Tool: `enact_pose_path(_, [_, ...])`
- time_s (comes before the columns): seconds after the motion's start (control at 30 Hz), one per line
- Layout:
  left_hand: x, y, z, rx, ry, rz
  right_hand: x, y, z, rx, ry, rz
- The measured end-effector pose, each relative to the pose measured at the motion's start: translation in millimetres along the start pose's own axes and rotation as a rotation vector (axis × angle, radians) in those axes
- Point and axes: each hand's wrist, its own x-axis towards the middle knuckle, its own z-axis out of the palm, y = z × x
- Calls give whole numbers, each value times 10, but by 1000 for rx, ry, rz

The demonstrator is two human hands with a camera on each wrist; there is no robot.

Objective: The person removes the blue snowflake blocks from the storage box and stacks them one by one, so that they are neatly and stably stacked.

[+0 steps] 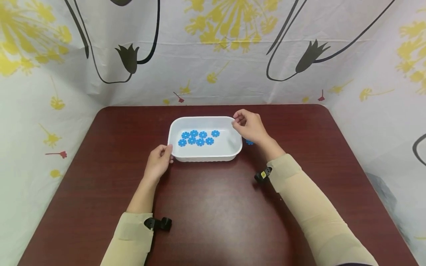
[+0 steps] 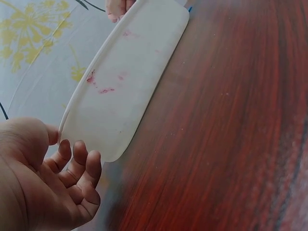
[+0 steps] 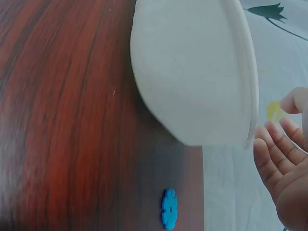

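Note:
A white plastic tray [image 1: 206, 158] with rounded corners lies on the table. Several flat blue flower-shaped pieces [image 1: 200, 142] are spread over its floor, mostly toward the left. My left hand [image 1: 159, 162] pinches the tray's left end, thumb at the rim and fingers against the outer wall, as the left wrist view shows. At the right back corner my right hand [image 1: 250, 125] hovers by the rim. In the right wrist view its thumb stands apart from the bent fingers [image 3: 279, 159], with nothing seen between them. One more blue flower piece [image 3: 169, 209] lies outside the tray, partly behind the right forearm in the head view.
The dark red-brown wooden table [image 1: 213, 207] has rounded far corners. A pale cloth [image 1: 213, 88] printed with yellow and grey flowers hangs behind and at both sides. Small black cameras are strapped at both wrists. Pinkish marks [image 2: 106, 90] show on the tray's outer wall.

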Motion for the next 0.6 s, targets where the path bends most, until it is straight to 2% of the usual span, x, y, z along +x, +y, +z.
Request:
enact_pose_path(0.17, [12, -9, -6, 3, 5, 7, 46, -88, 75, 19, -9, -29])
enact_pose_path(0.6, [23, -26, -9, -9, -4, 32, 111, -239, 276, 31, -238, -48])
